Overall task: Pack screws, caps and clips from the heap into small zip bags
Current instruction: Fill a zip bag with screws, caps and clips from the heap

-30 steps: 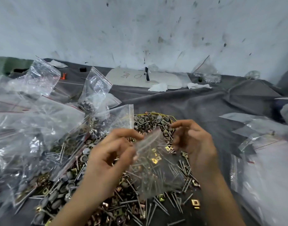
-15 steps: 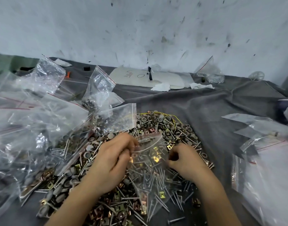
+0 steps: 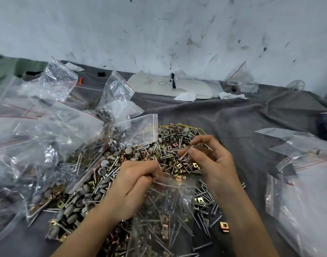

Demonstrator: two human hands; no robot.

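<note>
A heap (image 3: pixel 164 145) of grey screws, grey round caps and brass clips lies on the dark cloth in front of me. My left hand (image 3: pixel 133 188) pinches the top edge of a small clear zip bag (image 3: pixel 164 216) that hangs over the heap's near side; screws and clips show through it. My right hand (image 3: pixel 212 162) hovers over the heap's right part and pinches a thin screw (image 3: pixel 185 153) between thumb and fingers, just above and to the right of the bag's mouth.
Filled and empty zip bags (image 3: pixel 47 138) pile up at the left, one standing upright (image 3: pixel 116 95). More clear bags (image 3: pixel 305 179) lie at the right. A white board (image 3: pixel 170 86), tissues and a bag of small parts (image 3: pixel 242 84) sit by the back wall.
My left hand lowered the bag onto the heap's near side. My right hand dipped into the heap, then lifted up and to the right with a screw pinched in it.
</note>
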